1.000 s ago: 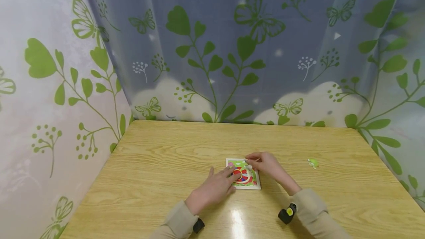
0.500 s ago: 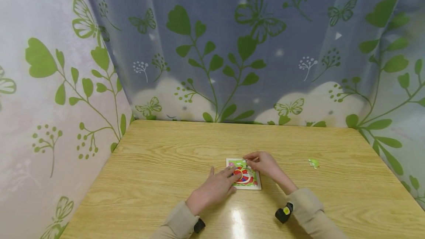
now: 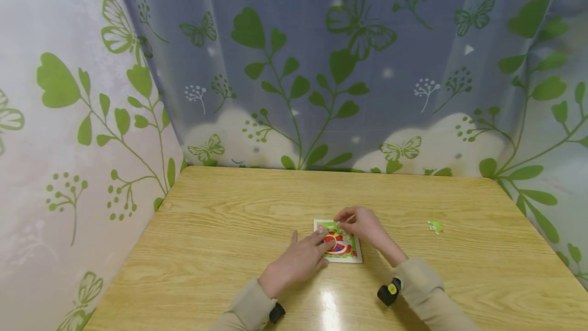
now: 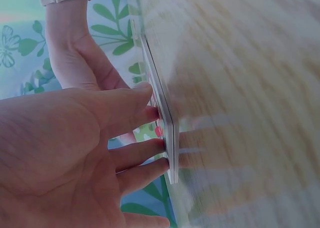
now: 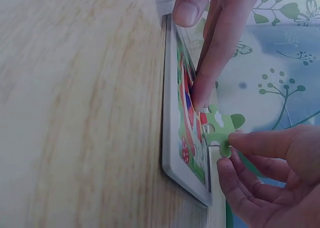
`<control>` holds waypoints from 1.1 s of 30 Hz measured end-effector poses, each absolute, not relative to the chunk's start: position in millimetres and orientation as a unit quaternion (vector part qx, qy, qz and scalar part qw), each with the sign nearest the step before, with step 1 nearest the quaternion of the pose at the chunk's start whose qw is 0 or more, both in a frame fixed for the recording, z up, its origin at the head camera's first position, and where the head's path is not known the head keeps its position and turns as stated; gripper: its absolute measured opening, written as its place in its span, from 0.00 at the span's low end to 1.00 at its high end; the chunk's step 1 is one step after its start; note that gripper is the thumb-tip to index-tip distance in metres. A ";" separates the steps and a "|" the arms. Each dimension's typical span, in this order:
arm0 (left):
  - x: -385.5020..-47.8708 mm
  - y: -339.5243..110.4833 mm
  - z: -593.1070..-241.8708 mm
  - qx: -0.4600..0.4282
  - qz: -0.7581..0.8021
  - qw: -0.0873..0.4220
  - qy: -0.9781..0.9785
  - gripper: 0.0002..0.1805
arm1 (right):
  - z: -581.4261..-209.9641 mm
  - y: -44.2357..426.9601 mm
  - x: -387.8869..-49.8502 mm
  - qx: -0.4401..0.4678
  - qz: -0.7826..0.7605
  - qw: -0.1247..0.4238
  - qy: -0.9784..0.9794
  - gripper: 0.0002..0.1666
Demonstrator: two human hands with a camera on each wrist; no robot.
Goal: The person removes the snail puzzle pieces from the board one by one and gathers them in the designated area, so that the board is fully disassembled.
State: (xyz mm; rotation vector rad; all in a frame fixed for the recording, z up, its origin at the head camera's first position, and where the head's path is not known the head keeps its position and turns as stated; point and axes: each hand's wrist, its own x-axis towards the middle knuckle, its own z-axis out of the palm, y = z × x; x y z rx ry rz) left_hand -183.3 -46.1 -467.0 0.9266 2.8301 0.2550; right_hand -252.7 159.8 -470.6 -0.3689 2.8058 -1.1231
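Puzzle piece (image 5: 218,128): green, at the far part of the puzzle board (image 5: 171,138)
Right hand (image 3: 363,225): pinching that piece
Left hand (image 3: 296,258): fingers out, touching the board, gripping nothing
Table (image 3: 220,213): under the board
Little green thing (image 3: 434,226): on the table, off to the right

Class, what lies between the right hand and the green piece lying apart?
Only bare tabletop lies between the right hand and that green piece, in the head view.
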 end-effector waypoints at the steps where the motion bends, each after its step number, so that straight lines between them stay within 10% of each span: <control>1: -183.6 -46.1 -467.1 0.310 0.085 0.076 0.944 0.28 | -470.7 159.8 -252.9 -0.121 -0.368 0.049 0.921 0.05; 33: -184.9 -46.7 -466.1 0.311 0.092 0.078 0.943 0.27 | -468.8 189.5 -246.9 -0.094 -0.505 0.036 0.858 0.12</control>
